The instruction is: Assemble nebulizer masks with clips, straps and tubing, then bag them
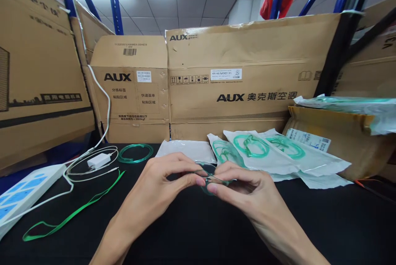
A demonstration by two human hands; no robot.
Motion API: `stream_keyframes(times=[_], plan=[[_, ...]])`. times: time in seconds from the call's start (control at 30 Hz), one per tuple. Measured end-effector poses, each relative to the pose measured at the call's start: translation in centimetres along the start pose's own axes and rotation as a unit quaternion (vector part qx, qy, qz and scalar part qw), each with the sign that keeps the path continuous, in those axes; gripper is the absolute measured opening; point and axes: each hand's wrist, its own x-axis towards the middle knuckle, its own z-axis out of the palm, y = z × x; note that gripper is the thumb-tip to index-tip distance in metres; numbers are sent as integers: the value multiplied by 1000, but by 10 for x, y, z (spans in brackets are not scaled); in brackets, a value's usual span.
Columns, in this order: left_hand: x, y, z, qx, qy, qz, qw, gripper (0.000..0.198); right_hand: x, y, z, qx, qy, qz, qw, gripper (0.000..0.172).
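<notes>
Thin greenish clear tubing [208, 168] is held up between my two hands over the black table [198, 232]. My left hand [168, 178] pinches it between thumb and fingers from the left. From the right, my right hand [243, 182] grips it the same way, its thumb tip close to the left thumb. Part of the tubing is hidden behind the fingers. Behind my hands lies a flat white pouch [185, 149]. Clear-fronted pouches with green tubing [252, 146] lie beyond my right hand.
A green tubing coil [135, 158], white cable with adapter [99, 160], green strap [89, 203] and power strip [26, 190] lie on the left. Cardboard boxes [229, 112] line the back. At the right, an open carton [334, 128] bears more pouches [349, 104].
</notes>
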Motion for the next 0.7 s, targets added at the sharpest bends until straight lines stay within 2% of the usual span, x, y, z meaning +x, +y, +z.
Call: stream_keyframes(times=[0.3,0.57,0.7], plan=[[-1,2,-1,12,-18,30,999,7,2,-1,-10,-10,-60,-2,998,4],[-2,-1,6,16,-43,100,994,10,5,0,-17,17,-124,26,992,9],[-3,-2,8,45,-27,137,989,11,6,4,-18,34,-144,19,989,9]])
